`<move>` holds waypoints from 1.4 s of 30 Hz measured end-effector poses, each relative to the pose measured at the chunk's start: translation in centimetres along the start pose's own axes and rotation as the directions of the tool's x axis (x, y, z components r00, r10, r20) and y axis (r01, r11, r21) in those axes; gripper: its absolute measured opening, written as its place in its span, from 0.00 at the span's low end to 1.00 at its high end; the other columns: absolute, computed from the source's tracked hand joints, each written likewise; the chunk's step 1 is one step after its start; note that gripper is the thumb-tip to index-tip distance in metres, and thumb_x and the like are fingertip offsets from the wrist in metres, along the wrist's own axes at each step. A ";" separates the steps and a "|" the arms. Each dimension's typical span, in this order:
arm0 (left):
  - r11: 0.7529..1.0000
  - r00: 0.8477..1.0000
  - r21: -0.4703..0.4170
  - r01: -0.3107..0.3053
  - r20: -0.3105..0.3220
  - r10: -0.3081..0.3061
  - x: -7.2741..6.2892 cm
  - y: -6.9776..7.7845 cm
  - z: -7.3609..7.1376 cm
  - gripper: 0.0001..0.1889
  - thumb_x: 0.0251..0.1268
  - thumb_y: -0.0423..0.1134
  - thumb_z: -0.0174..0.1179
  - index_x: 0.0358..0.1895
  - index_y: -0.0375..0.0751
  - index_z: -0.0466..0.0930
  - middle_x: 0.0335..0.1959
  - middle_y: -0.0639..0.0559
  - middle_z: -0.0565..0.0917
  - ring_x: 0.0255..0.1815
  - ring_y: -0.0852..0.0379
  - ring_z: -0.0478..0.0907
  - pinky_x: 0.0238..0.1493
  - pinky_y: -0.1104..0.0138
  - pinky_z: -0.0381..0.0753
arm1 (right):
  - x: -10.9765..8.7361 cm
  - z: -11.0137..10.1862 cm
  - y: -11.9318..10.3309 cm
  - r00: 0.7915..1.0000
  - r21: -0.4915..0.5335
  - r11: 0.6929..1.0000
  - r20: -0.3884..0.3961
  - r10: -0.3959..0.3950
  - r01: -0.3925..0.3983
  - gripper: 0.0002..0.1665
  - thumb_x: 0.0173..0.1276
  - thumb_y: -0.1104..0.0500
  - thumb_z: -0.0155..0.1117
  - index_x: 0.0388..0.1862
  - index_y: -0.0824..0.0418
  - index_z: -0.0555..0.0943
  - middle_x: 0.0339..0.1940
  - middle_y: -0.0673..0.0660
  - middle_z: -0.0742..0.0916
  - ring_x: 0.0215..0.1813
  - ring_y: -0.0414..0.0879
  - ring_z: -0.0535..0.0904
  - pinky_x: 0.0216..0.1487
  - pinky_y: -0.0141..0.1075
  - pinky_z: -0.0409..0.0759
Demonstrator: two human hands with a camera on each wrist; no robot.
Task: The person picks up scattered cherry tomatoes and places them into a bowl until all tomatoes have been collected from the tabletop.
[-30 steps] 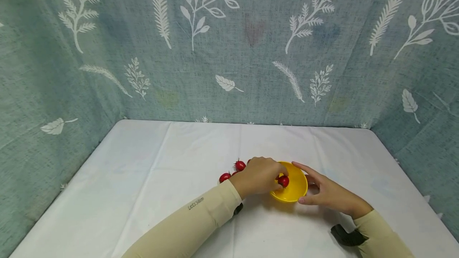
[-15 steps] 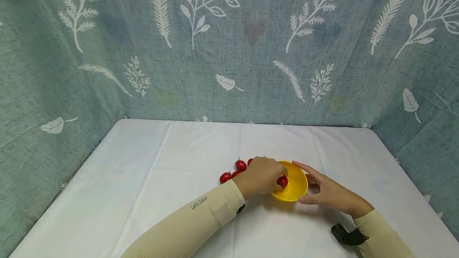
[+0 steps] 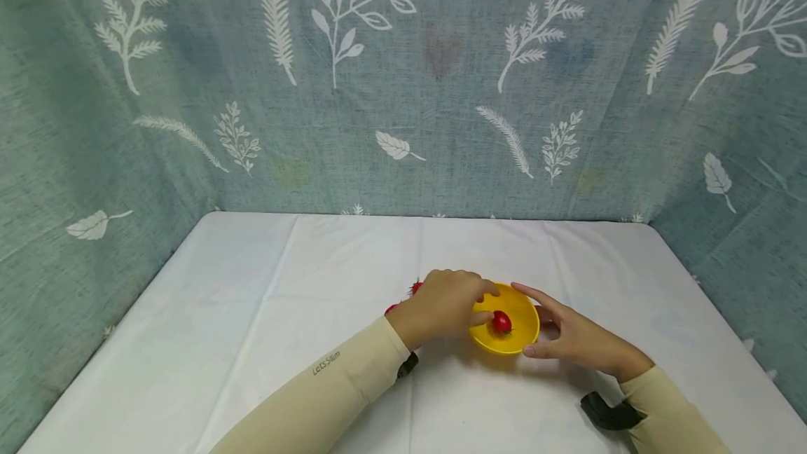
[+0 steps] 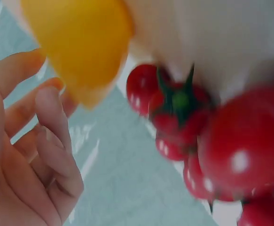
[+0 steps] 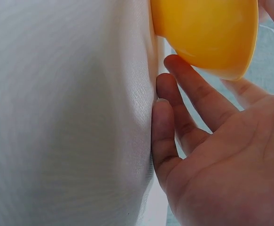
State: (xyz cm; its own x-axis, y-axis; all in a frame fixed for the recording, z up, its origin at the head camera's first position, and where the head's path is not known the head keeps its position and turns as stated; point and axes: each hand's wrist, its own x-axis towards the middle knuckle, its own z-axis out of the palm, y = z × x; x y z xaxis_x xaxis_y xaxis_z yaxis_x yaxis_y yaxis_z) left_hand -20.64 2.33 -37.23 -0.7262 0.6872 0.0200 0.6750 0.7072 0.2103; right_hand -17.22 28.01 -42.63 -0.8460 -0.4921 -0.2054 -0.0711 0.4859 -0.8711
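A yellow bowl (image 3: pixel 525 315) stands on the white table, and one red cherry tomato (image 3: pixel 501 323) lies inside it. Over the bowl's left rim is my left hand (image 3: pixel 444 303), its thumb and index finger spread apart near that tomato. A bit of dark red shows under the index finger. My right hand (image 3: pixel 576 342) rests against the bowl's right side, thumb at the near rim and index finger at the far rim. In the right wrist view its other fingers (image 5: pixel 198 96) extend beneath the bowl's curve. More cherry tomatoes (image 4: pixel 249 141) are bunched beside my left hand, mostly hidden by it from above.
White cloth covers the table (image 3: pixel 302 272), with faint creases. Grey-green leaf-patterned curtains (image 3: pixel 403 111) close off the back and both sides. A black strap piece (image 3: pixel 608 412) sits at the right wrist.
The left hand has let go of the tomato, spread its thumb and index finger, and drawn slightly left. That tomato now lies in the bowl. The right hand stays at the bowl.
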 end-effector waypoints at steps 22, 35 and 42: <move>0.984 0.966 -0.122 0.129 -0.210 -0.153 -8.3 -6.6 -2.1 0.15 0.65 0.50 0.67 0.53 0.56 0.85 0.40 0.63 0.86 0.22 0.66 0.69 0.26 0.71 0.70 | 0.1 0.3 0.0 0.998 -0.015 0.999 -0.035 0.044 -0.045 0.57 0.61 0.48 0.75 0.81 0.38 0.51 0.79 0.60 0.65 0.75 0.61 0.67 0.73 0.65 0.59; 0.982 0.981 -0.084 0.171 -0.079 -0.178 -9.4 -8.2 -0.1 0.19 0.61 0.46 0.70 0.56 0.54 0.84 0.47 0.57 0.85 0.29 0.63 0.76 0.30 0.65 0.76 | 0.0 0.4 -0.1 0.999 -0.034 0.999 -0.036 0.038 -0.039 0.57 0.61 0.48 0.75 0.82 0.41 0.51 0.78 0.64 0.67 0.73 0.62 0.70 0.71 0.65 0.62; 0.978 0.979 -0.058 0.200 -0.038 -0.202 -9.5 -8.5 0.3 0.22 0.60 0.45 0.71 0.59 0.56 0.82 0.51 0.56 0.84 0.31 0.63 0.76 0.30 0.65 0.76 | 0.2 0.2 -0.3 0.999 -0.049 0.998 -0.038 0.024 -0.026 0.57 0.61 0.48 0.75 0.81 0.41 0.51 0.78 0.64 0.67 0.73 0.62 0.70 0.71 0.65 0.62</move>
State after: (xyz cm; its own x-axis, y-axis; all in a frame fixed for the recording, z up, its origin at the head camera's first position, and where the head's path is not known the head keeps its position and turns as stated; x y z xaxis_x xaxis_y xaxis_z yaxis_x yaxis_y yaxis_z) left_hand -19.41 -10.12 -39.50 -0.8523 0.5229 0.0146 0.5073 0.8195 0.2666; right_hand -17.23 27.64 -42.51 -0.8667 -0.4527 -0.2093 -0.0748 0.5329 -0.8429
